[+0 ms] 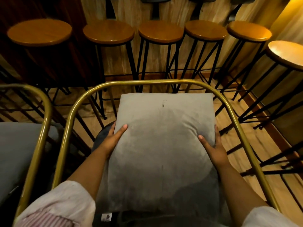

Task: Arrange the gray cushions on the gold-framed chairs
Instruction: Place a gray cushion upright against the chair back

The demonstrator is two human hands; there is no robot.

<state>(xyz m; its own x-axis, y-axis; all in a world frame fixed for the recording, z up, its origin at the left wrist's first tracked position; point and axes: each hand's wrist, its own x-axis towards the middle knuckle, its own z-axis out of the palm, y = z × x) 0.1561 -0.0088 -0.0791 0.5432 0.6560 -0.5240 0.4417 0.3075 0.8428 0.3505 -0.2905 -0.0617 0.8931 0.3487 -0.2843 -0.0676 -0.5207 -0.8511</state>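
Both hands are gripping one gray velvet cushion (pixel 164 145) between them, inside the curved gold tube frame of a chair (pixel 68 122). The left hand (pixel 113 138) is clasping the cushion's left edge, thumb lying flat on top and the other fingers curled out of sight underneath. The right hand (pixel 213 148) is clasping the right edge the same way, thumb pressing a dimple into the fabric and fingers wrapping around the side. The cushion is stretching away from the hands toward the chair's back rail, over the dark seat showing just beside the left hand. A small white tag (pixel 106 217) is hanging at the cushion's near edge, below the left forearm; its print is too blurred to read. Left of the left hand, a second gold-framed chair (pixel 44 115) is carrying a gray cushion (pixel 16 153). Beyond both hands, round wooden bar stools (pixel 160 31) are standing in a row.
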